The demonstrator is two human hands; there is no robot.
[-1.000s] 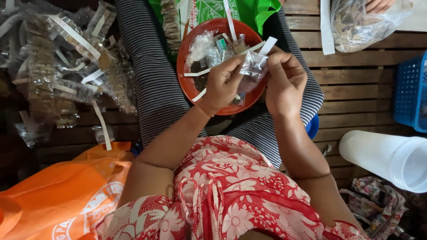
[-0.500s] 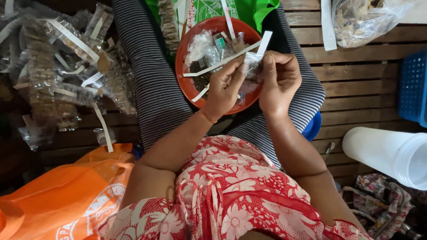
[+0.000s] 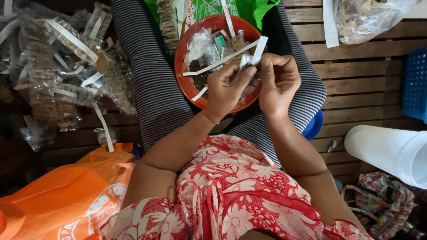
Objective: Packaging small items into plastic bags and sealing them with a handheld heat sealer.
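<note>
Head view, one item in hand. Small clear plastic packet point(image 3: 246, 66), pinched at its upper edge between the left hand point(image 3: 229, 86) and the right hand point(image 3: 278, 80); thumb and forefinger of each are pressed together on the film, remaining fingers curled. A white paper strip point(image 3: 258, 50) is seen standing up from the packet's top. The packet is held just above a red bowl point(image 3: 187, 84), which rests on a lap in striped cloth point(image 3: 147, 80) and holds further packets and strips.

Handling, as judged: very light, soft and crinkly, smooth enough to slip; contents appear dry and loose, so the body is best not squeezed. Hold is best taken at the sealed top margin beside the strip, with fingertips only.

Nearby: a heap of filled packets point(image 3: 53, 75) at left, an orange bag point(image 3: 66, 200) below it, a white bucket point(image 3: 391, 151) at right.
</note>
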